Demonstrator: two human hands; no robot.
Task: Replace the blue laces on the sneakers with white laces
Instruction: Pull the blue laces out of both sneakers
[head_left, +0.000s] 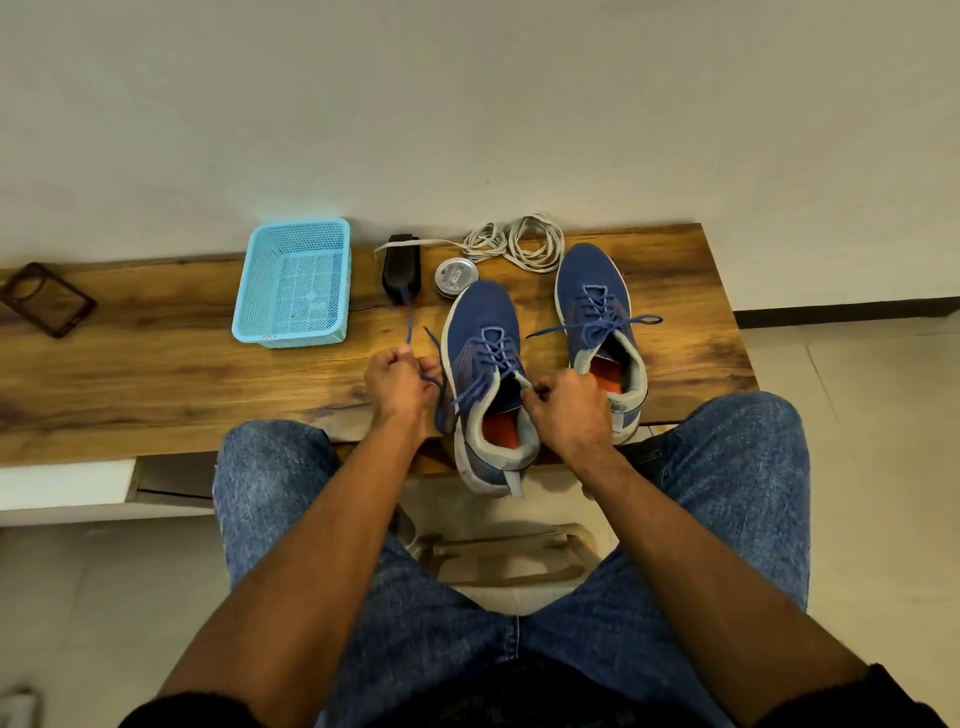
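Seated at a wooden bench (156, 364), unlacing the nearer of two blue sneakers.

Left hand (397, 379) closed in a fist around one end of the blue lace (483, 358), drawn out to the left of the near sneaker (485, 374); right hand (569, 410) closed, pinching the grey tongue at the shoe's opening. Near sneaker's heel overhanging the bench's front edge, orange insole visible. Second sneaker (597, 312) just to the right, fully laced in blue with ends spread sideways. Behind the shoes, against the wall, white laces (514, 241) in a loose coil. Beside them a small round tin (456, 275) and a black shoe brush (401, 267). Further left an empty light-blue plastic basket (291, 283), and a dark phone case (44, 299) at the far left. Knees in blue jeans below.
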